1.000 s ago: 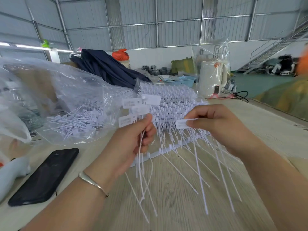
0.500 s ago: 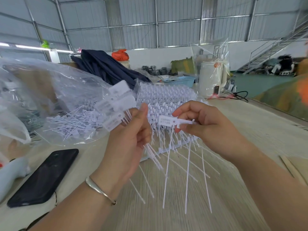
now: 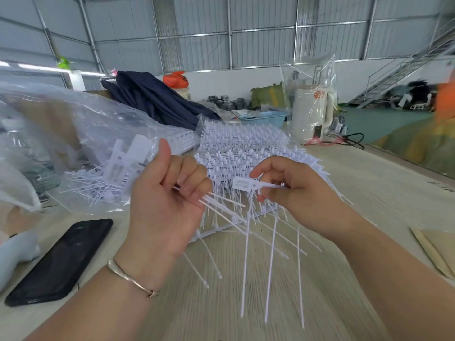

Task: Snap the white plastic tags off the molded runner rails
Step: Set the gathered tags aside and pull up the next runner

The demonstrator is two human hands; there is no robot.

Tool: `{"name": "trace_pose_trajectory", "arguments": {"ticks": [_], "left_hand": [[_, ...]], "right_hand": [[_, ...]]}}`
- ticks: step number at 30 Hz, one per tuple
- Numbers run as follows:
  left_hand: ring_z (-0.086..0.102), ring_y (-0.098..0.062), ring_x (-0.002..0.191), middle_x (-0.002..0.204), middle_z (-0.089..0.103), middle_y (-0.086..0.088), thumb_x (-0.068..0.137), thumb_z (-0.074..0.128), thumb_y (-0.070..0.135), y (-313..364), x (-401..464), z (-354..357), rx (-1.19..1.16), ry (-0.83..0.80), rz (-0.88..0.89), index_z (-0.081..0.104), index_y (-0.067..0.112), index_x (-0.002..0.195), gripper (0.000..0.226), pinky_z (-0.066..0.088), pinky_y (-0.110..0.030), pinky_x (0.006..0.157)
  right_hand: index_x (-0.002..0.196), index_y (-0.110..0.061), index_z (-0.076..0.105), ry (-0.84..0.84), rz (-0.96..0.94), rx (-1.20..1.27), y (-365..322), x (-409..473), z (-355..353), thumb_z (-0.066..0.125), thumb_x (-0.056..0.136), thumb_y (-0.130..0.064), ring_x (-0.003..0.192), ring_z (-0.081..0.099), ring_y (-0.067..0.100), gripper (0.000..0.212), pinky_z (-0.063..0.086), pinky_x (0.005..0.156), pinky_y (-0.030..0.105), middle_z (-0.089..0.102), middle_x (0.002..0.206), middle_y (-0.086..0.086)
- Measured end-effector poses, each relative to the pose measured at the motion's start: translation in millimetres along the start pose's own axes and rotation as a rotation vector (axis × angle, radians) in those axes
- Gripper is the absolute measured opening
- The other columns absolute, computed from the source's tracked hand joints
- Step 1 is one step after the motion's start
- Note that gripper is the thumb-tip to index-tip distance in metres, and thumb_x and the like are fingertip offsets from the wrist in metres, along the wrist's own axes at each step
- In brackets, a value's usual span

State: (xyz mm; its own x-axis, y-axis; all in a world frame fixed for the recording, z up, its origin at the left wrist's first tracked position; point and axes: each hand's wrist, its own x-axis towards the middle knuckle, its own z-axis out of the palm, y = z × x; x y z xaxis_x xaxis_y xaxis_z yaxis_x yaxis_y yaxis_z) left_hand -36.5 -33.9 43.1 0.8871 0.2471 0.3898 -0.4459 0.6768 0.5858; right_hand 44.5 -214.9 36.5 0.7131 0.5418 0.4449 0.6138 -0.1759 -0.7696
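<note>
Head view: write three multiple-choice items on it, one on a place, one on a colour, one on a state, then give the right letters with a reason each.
1. Where does the phone lie?
A. on the table, by the left forearm
B. inside the blue basket
C. on top of the runner rails

2. What colour is the tag pinched by the right hand?
A. red
B. white
C. black

3. What is the left hand doing?
A. lying flat and empty on the table
B. gripping a bunch of tags
C. holding the phone

Answers:
1 A, the phone rests on the table beside the left forearm.
2 B, the tag is white with faint print.
3 B, its fingers curl round a bunch of tags whose heads stick up above the fist.
</note>
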Motion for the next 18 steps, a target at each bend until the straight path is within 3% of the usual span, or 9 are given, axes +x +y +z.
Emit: {"name": "trace_pose_trajectory", "arguments": {"ticks": [2, 5, 8, 13, 16, 18], "left_hand": [[0.022, -0.007, 0.045, 0.052, 0.022, 0.006, 0.097, 0.044, 0.041, 2.2, 1.6, -2.8, -0.046, -0.019, -0.040, 0.022, 0.021, 0.045, 0.059, 0.023, -0.019, 0.041], [0.018, -0.006, 0.042, 0.049, 0.023, 0.007, 0.095, 0.043, 0.044, 2.4, 3.4, -4.9, 0.013, -0.008, -0.104, 0.027, 0.020, 0.042, 0.060, 0.019, -0.018, 0.037], [0.014, -0.005, 0.039, 0.047, 0.024, 0.007, 0.093, 0.045, 0.041, -6.1, 6.3, -7.0, 0.152, 0.053, -0.237, 0.035, 0.020, 0.046, 0.052, 0.012, -0.018, 0.035], [0.017, -0.003, 0.035, 0.048, 0.023, 0.008, 0.084, 0.059, 0.028, -20.2, 4.5, -9.0, 0.484, 0.070, -0.463, 0.052, 0.015, 0.082, 0.015, 0.011, -0.013, 0.032], [0.014, -0.006, 0.041, 0.054, 0.018, 0.007, 0.063, 0.075, 0.034, -24.6, 0.9, -8.4, 0.630, 0.009, -0.495, 0.056, 0.016, 0.094, 0.040, 0.013, -0.015, 0.034], [0.014, -0.006, 0.042, 0.053, 0.018, 0.008, 0.062, 0.077, 0.036, -27.7, -1.0, -7.4, 0.686, -0.025, -0.474, 0.062, 0.015, 0.088, 0.037, 0.014, -0.016, 0.034]], "right_hand": [[0.100, -0.018, 0.060, 0.006, 0.024, -0.033, 2.1, 0.2, 0.9, 0.053, 0.090, 0.005, 0.074, 0.059, 0.033, 0.026, 0.047, 0.065, 0.046, 0.065, 0.067, -0.005], [0.100, -0.018, 0.060, -0.002, 0.049, -0.088, 5.5, 1.1, 4.1, 0.051, 0.089, 0.007, 0.070, 0.062, 0.020, 0.028, 0.049, 0.072, 0.048, 0.063, 0.066, -0.004], [0.099, -0.016, 0.059, -0.002, 0.036, -0.058, 5.7, 1.0, 5.4, 0.052, 0.089, 0.008, 0.080, 0.063, 0.034, 0.027, 0.049, 0.071, 0.049, 0.062, 0.064, -0.006], [0.101, -0.012, 0.059, 0.020, -0.027, 0.103, 3.3, 1.5, 3.0, 0.054, 0.089, 0.009, 0.067, 0.053, 0.030, 0.024, 0.040, 0.062, 0.036, 0.063, 0.069, 0.007], [0.100, -0.011, 0.060, -0.008, -0.071, 0.125, 1.5, 1.0, 3.5, 0.056, 0.089, 0.008, 0.070, 0.058, 0.028, 0.023, 0.040, 0.064, 0.026, 0.065, 0.072, 0.009], [0.099, -0.009, 0.060, -0.055, -0.094, 0.095, -0.4, -0.1, 4.8, 0.057, 0.088, 0.009, 0.070, 0.062, 0.014, 0.021, 0.040, 0.065, 0.017, 0.067, 0.073, 0.008]]}}
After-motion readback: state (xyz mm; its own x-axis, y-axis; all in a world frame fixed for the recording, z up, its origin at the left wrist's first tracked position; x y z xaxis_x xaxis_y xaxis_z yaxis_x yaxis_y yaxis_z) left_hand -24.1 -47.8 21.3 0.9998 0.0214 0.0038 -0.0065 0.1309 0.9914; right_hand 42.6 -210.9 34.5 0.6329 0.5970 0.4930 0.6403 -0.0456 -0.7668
